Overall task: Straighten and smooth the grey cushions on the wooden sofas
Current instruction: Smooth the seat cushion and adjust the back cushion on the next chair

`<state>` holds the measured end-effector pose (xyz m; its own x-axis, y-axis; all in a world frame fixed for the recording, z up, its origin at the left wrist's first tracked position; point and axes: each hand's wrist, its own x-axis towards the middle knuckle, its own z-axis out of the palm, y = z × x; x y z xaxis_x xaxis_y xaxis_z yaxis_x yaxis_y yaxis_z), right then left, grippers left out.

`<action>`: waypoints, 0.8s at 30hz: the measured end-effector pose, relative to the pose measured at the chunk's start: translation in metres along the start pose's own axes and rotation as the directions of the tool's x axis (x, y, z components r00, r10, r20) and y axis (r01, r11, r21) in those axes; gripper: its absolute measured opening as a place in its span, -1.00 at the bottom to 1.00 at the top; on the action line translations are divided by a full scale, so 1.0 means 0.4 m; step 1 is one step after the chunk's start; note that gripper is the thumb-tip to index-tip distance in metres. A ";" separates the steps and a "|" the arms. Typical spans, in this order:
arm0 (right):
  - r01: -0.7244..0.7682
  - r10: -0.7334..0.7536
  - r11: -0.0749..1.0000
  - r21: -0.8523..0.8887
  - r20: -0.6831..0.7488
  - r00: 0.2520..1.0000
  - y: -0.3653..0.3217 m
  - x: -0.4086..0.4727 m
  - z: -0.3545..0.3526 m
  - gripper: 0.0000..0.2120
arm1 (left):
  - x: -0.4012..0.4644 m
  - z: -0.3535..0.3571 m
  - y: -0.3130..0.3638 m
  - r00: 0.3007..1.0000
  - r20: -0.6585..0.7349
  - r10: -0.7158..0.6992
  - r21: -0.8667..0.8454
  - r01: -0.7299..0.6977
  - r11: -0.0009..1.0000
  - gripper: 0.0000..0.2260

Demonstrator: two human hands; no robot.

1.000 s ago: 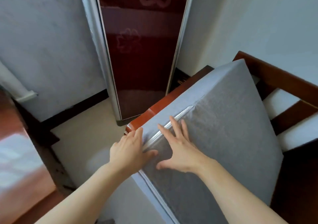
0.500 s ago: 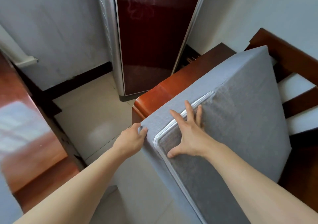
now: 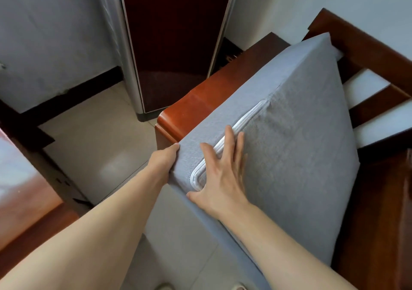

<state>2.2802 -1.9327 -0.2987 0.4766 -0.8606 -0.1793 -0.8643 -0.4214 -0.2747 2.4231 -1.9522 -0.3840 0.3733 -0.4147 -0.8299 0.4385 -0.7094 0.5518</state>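
Mid-frame, cushion (image 3: 289, 156) tilted off the sofa (image 3: 200, 102), unseated; left hand (image 3: 163, 160) grips its corner, right hand (image 3: 223, 178) lies flat

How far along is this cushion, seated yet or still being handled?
Not seated yet. The grey cushion is tilted, its left side propped on the wooden armrest. In hand: the left hand grips its corner and the right hand presses flat by the white zipper. Left: lowering and smoothing it.

Both bare forearms reach forward from the near edge. The left hand (image 3: 163, 159) grips with fingers curled out of sight; the right hand (image 3: 223, 178) lies flat, fingers spread.
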 end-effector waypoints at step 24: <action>-0.030 0.221 0.905 0.424 -0.410 0.885 0.216 -0.339 -0.252 -0.21 | -0.473 0.253 0.027 0.855 -0.042 0.518 0.569 -0.405 0.715 -0.52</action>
<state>2.1246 -1.8812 -0.2031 0.1645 -0.9719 0.1681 -0.7287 -0.2346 -0.6434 2.2746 -1.9390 -0.2295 0.5802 -0.6977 -0.4201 -0.3028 -0.6637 0.6840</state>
